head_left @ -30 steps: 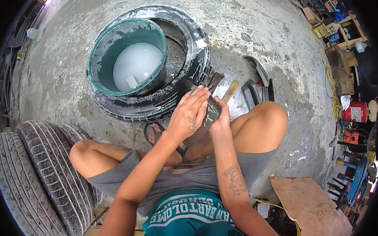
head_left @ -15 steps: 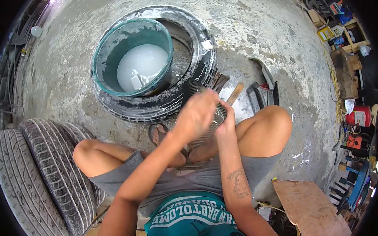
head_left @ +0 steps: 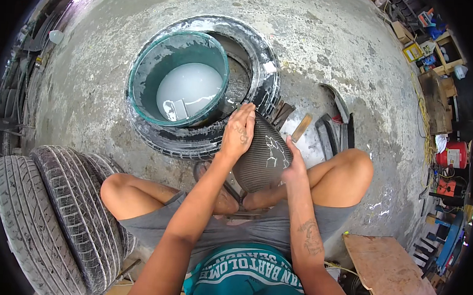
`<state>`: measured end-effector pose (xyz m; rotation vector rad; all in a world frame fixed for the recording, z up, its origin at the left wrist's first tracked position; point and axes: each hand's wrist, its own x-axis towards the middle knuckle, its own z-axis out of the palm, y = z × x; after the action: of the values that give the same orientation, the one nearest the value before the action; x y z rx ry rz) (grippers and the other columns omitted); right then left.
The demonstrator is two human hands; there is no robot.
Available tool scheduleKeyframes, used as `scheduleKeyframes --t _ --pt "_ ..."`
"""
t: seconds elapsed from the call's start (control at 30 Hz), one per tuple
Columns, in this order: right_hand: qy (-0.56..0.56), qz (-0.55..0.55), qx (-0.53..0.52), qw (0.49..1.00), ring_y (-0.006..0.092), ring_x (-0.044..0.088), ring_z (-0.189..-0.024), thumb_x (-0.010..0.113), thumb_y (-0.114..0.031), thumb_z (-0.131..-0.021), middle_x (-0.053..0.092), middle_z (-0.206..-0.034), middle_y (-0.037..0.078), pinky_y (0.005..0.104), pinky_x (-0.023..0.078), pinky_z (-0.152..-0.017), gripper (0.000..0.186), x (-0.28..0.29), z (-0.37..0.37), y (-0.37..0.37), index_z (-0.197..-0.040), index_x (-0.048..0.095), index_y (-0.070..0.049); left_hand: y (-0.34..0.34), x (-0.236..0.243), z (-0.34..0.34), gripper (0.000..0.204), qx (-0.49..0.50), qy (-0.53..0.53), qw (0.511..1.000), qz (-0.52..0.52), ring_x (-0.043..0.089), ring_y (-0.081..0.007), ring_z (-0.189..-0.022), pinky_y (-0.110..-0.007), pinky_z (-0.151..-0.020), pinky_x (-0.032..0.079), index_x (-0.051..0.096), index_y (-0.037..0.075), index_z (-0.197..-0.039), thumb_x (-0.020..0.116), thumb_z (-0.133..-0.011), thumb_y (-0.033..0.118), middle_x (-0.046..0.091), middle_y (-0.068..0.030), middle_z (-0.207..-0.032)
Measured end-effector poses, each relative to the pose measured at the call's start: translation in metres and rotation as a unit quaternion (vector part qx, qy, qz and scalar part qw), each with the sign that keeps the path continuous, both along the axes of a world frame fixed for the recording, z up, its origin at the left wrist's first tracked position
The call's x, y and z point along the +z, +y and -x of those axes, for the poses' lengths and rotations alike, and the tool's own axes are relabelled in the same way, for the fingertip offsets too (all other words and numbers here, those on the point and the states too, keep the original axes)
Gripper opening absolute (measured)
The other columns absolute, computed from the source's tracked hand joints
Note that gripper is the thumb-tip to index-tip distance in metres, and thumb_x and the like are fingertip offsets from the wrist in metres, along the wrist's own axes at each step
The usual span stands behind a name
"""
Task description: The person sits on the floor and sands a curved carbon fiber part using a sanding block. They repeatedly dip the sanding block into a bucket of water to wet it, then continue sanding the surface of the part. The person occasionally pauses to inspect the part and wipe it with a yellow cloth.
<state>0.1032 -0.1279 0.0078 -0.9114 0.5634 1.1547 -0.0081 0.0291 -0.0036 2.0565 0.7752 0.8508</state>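
Observation:
Between my hands is a dark, curved panel with a fine woven carbon-fibre look (head_left: 257, 161), marked by pale reflections or streaks. My left hand (head_left: 238, 134) lies along its upper left edge, fingers stretched and close together. On the right edge, my right hand (head_left: 296, 163) grips with the thumb up; its other fingers are hidden behind the panel. Just beyond the left hand stands a green bucket (head_left: 143, 114) of milky liquid (head_left: 191, 85), set within a tyre (head_left: 268, 91) lying flat. A pale rectangular shape shows in the liquid; I cannot tell whether it is a reflection.
A wooden-looking strip (head_left: 302, 126) and dark curved pieces (head_left: 327, 133) lie on the wet concrete floor, right of the panel. Several tyres (head_left: 65, 203) stand at my left. A brown board (head_left: 384, 264) lies at lower right, and a red container (head_left: 451, 155) sits farther right.
My left hand, blurred over the panel before, now rests at its left edge. The panel has turned to show its broad face, and my right hand has shifted slightly down and right.

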Motion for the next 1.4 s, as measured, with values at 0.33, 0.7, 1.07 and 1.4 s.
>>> scheduleKeyframes --t 0.33,0.7,1.07,1.4 --pt "-0.024 0.031 -0.021 0.999 0.0288 0.075 -0.091 0.07 -0.029 -0.099 0.075 -0.11 0.017 0.0408 0.064 -0.078 0.035 0.004 -0.003 0.001 -0.119 0.069 0.0 -0.056 0.038 0.004 0.033 -0.081 0.029 0.993 -0.086 0.057 -0.0434 -0.134 -0.05 -0.115 0.043 0.063 -0.009 -0.132 0.053 -0.106 0.008 0.063 -0.0271 -0.138" --pt "-0.037 0.084 -0.04 0.995 0.0283 0.076 -0.087 0.065 -0.017 -0.098 0.076 -0.102 0.018 0.0414 0.064 -0.077 0.02 0.001 -0.002 -0.001 -0.106 0.071 0.0 -0.075 0.05 -0.001 0.031 -0.113 0.045 0.989 -0.087 0.061 -0.0432 -0.127 -0.053 -0.112 0.044 0.067 -0.008 -0.123 0.048 -0.105 0.01 0.067 -0.0273 -0.13" --pt "-0.046 0.04 0.006 0.998 0.0255 0.072 -0.083 0.072 -0.018 -0.095 0.074 -0.098 0.014 0.0357 0.06 -0.074 0.023 -0.031 -0.027 -0.001 -0.107 0.07 0.002 -0.006 0.03 0.008 0.038 -0.004 0.056 0.998 0.003 0.063 -0.0401 -0.128 -0.046 -0.113 0.045 0.067 -0.01 -0.128 0.05 -0.11 0.018 0.069 -0.0265 -0.13" --pt "-0.487 0.302 0.195 0.797 0.0222 0.065 -0.076 0.066 -0.054 -0.1 0.071 -0.084 0.013 0.0338 0.052 -0.079 0.062 -0.04 -0.02 0.009 -0.096 0.075 0.007 -0.031 0.022 0.004 0.045 0.156 -0.316 0.801 0.485 0.051 -0.0023 -0.067 -0.02 -0.06 0.04 0.069 -0.003 -0.132 0.049 -0.113 0.032 0.075 -0.0034 -0.108"
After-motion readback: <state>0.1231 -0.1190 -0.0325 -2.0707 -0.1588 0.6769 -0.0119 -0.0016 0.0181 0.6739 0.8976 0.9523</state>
